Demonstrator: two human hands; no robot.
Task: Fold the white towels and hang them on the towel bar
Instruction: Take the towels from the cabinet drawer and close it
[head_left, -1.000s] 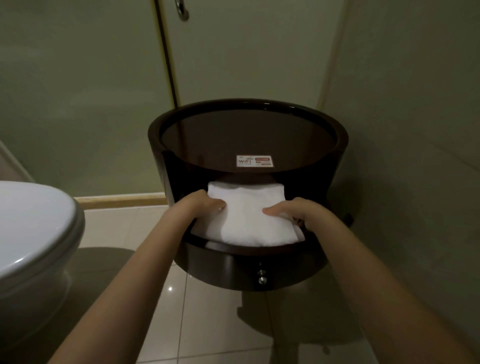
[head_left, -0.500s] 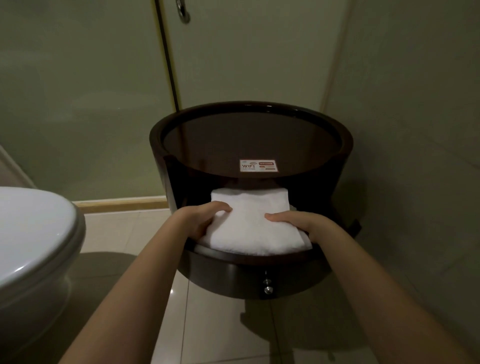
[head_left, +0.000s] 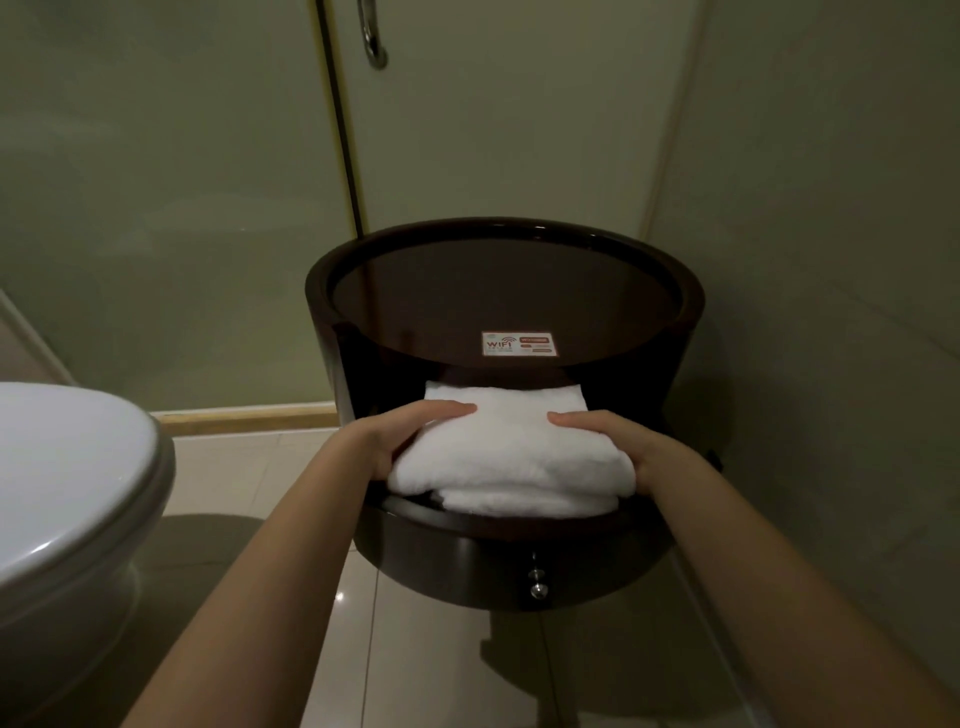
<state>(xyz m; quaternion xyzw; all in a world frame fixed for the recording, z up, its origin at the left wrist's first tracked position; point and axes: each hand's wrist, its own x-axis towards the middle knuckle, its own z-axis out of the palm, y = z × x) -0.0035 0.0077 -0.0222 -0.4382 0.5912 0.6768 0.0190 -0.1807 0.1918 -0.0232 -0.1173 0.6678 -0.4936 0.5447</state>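
White folded towel (head_left: 511, 460) between left hand (head_left: 387, 447) and right hand (head_left: 634, 447), fingers curled round its sides.

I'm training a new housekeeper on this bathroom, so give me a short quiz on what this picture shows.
1. Where do the white towels lie? A) on the toilet lid B) in the open compartment of the round dark cabinet C) on the floor
2. True or false: the left hand hangs free while the right hand alone grips the top towel.
3. Fill in: the sticker on the cabinet's top reads ____.
Key: 1 B. 2 False, both hands grip the top towel at its sides. 3 WIFI.
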